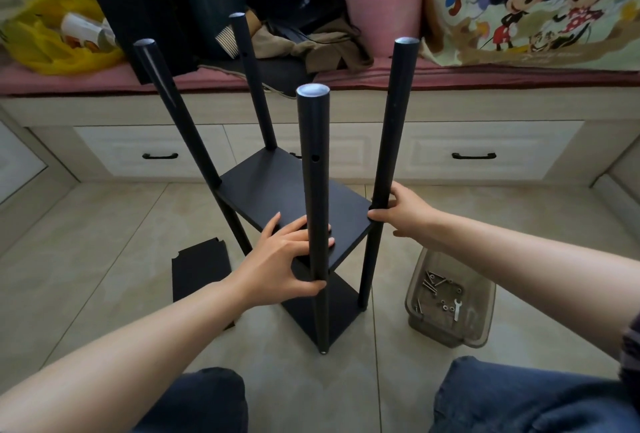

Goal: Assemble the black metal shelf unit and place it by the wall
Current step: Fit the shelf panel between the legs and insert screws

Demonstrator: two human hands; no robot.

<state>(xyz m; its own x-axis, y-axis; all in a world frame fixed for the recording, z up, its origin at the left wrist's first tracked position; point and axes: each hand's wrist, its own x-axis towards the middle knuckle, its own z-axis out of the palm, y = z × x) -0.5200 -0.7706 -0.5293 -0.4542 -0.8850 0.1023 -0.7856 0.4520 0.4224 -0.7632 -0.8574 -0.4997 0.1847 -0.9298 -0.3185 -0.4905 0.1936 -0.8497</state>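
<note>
Four black poles (173, 103) rise through the middle board (277, 186) of the shelf unit (311, 314), which stands on the tiled floor (104, 242), not yet by a wall. At the board's near corner the left hand (287, 256) curls round the near pole (313, 172). At its right corner the right hand (401, 207) clasps the right pole (394, 120), probably to steady the frame (upper holes are unfilled). A loose panel (201, 273) lies left of the board, a screw tub (446, 297) right.

The black metal shelf unit (294, 204) stands upright on the tiled floor: four round posts, two flat shelves fitted.
</note>
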